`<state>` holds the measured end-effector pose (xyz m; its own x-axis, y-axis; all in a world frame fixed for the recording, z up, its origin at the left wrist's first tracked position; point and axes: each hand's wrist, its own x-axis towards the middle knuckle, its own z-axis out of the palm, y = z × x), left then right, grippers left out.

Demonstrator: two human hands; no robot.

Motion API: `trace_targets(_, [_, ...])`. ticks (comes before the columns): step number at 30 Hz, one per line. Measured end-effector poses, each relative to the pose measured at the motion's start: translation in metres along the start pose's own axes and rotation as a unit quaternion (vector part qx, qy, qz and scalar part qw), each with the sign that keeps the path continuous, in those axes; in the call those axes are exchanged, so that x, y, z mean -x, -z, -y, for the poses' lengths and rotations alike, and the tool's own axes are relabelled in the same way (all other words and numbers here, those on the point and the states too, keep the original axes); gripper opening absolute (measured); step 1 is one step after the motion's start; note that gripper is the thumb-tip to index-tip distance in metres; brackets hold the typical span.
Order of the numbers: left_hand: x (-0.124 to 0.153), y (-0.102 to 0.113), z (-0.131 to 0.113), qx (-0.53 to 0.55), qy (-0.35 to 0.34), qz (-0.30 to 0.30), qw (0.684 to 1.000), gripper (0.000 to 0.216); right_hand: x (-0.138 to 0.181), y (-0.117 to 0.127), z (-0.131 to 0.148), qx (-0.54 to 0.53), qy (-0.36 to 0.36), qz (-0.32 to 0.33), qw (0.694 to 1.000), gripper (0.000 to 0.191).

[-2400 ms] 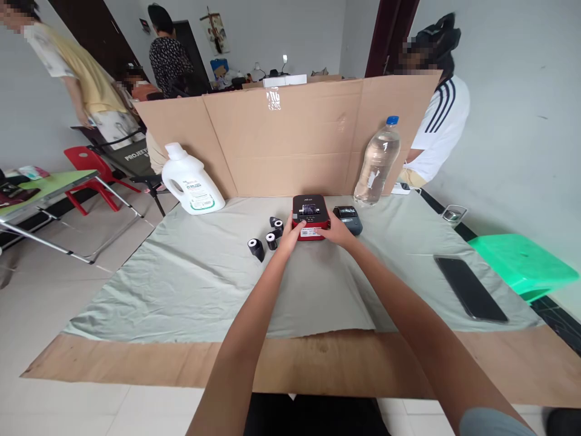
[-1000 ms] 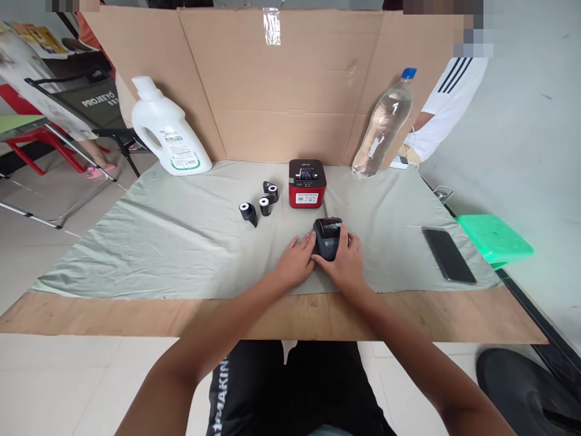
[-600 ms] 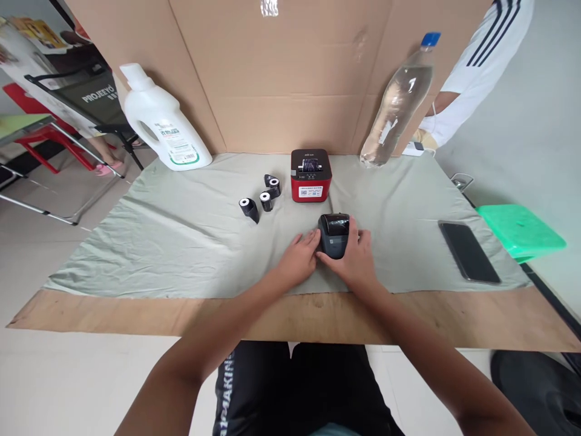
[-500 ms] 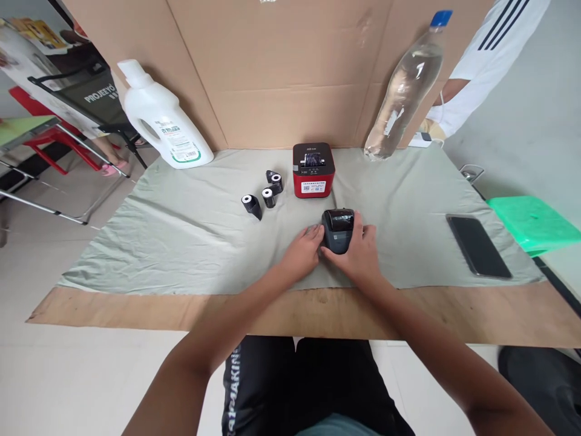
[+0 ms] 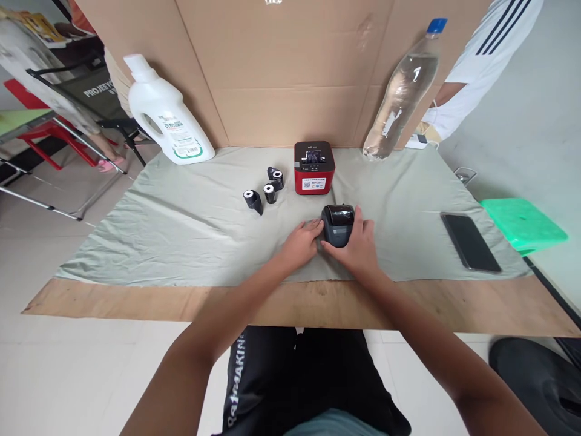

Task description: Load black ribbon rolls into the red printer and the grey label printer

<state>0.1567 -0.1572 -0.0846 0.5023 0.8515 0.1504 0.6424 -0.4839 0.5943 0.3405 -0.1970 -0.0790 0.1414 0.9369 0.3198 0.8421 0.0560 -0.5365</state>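
A small dark grey printer (image 5: 338, 223) sits on the pale green cloth (image 5: 181, 236) near the front middle. My right hand (image 5: 358, 247) wraps its right side and front. My left hand (image 5: 301, 240) rests against its left side, fingers curled round it. Behind it stands a red and black printer (image 5: 314, 168). Three black paper rolls (image 5: 264, 191) lie left of the red printer.
A white detergent jug (image 5: 164, 115) stands back left, a clear water bottle (image 5: 402, 91) back right, both before a cardboard screen (image 5: 281, 66). A black phone (image 5: 470, 241) lies at the right. A green stool (image 5: 521, 224) and a person in a white striped shirt (image 5: 481, 54) are beyond the table.
My hands left the red printer and brought the dark grey printer forward to the front middle. In the last second both hands stay on it with little movement.
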Motion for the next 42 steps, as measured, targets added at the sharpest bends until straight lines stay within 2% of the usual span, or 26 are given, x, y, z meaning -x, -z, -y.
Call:
trace_targets(5, [-0.003, 0.007, -0.004, -0.001, 0.010, -0.009, 1.000, 0.061, -0.001, 0.005, -0.001, -0.005, -0.001, 0.021, 1.000, 0.132])
trace_targets(9, [-0.005, 0.009, 0.001, 0.048, 0.003, -0.040, 0.998, 0.054, -0.003, 0.009, -0.006, -0.028, -0.005, 0.034, 0.999, 0.128])
trace_targets(15, [-0.007, 0.008, 0.008, 0.130, 0.020, -0.088, 0.987, 0.049, -0.008, 0.013, -0.013, -0.083, -0.025, 0.038, 0.996, 0.111])
trace_targets(21, [0.004, 0.015, -0.005, 0.168, 0.035, -0.097, 0.980, 0.040, -0.010, 0.012, -0.023, -0.118, -0.020, 0.030, 0.992, 0.102])
trace_targets(28, [0.013, 0.018, -0.020, 0.133, 0.040, -0.034, 0.990, 0.028, -0.010, 0.009, -0.028, -0.142, -0.025, 0.036, 0.989, 0.096])
trace_targets(33, [0.010, 0.010, -0.018, 0.048, 0.004, -0.041, 0.998, 0.028, -0.008, 0.007, -0.023, -0.103, -0.016, 0.032, 0.994, 0.100])
trace_targets(36, [0.007, 0.008, -0.016, 0.003, -0.006, -0.041, 0.999, 0.031, -0.009, 0.009, -0.019, -0.083, -0.015, 0.032, 0.996, 0.094])
trace_targets(42, [0.006, 0.012, -0.016, 0.002, 0.001, -0.034, 0.999, 0.033, -0.012, 0.014, -0.016, -0.097, -0.011, 0.023, 0.995, 0.082])
